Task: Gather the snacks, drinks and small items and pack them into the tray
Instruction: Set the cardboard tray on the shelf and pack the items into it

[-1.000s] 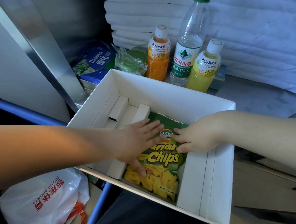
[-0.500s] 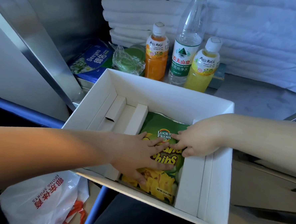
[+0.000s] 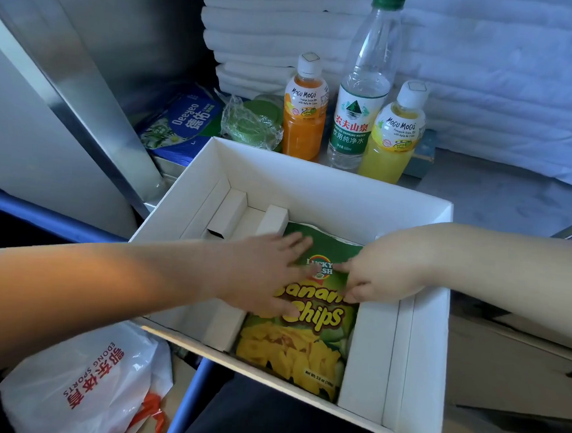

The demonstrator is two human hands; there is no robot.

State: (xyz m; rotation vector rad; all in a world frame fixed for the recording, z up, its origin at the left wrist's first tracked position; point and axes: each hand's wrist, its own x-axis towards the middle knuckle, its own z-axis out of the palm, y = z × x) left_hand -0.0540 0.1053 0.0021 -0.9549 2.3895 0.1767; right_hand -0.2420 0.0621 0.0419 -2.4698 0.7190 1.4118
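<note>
A white cardboard tray [image 3: 330,182] sits at the near edge of the grey desk [image 3: 499,202], split by folded white dividers [image 3: 273,217] into sections. The bag of banana chips [image 3: 300,351] lies flat in the middle section, between a divider on its left and a wider white insert on its right, with its top end toward the far wall. The left hand [image 3: 261,275] lies palm down on the upper half of the bag, its fingers [image 3: 296,247] straight and spread apart, the thumb reaching across the printed name. The right hand [image 3: 388,269] comes in over the tray's right wall; its fingers [image 3: 343,266] are loosely bent, with their tips touching the bag beside the logo, gripping nothing. Behind the tray three drinks stand upright in a row: an orange juice bottle [image 3: 303,123], a tall water bottle [image 3: 363,100] and a yellow juice bottle [image 3: 391,145]. Left of them lie a green item in clear wrap [image 3: 250,123] and a blue tissue pack [image 3: 186,120]. Folded white towels [image 3: 262,30] are stacked at the back. A white plastic bag [image 3: 80,384] with red print sits below the tray on the left.
</note>
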